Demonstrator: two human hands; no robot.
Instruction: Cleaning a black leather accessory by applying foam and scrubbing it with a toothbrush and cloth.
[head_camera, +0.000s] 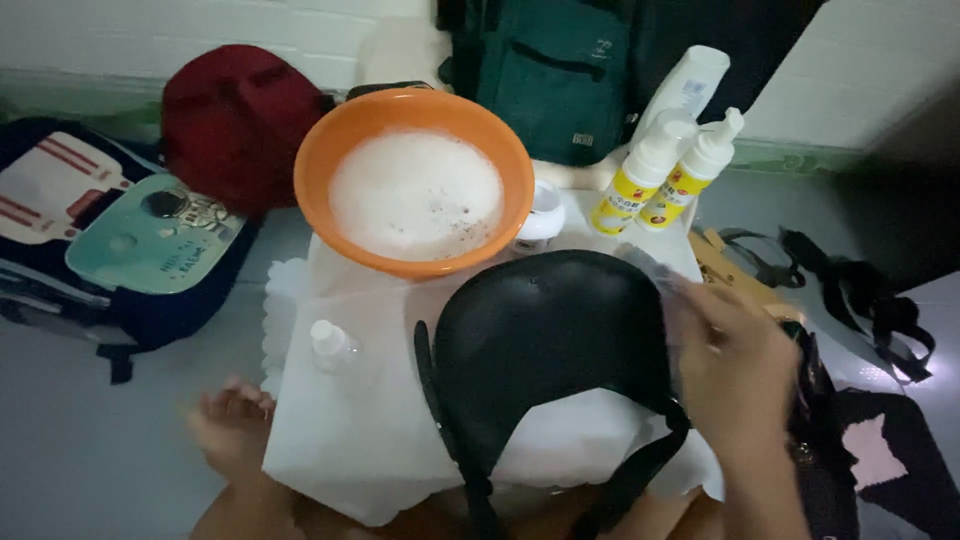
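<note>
Right hand (735, 375) pressing blurred fingers (690, 300) on the black bag's (545, 340) edge, grip unclear; left hand (232, 425) resting empty, fingers loosely curled. Foam sitting ready in the basin (330, 150); bag looking dry, washing barely starting.

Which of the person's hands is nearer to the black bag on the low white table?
The right hand. It rests against the right edge of the black bag. The other hand is not clearly in view; only a bare foot shows at lower left.
</note>
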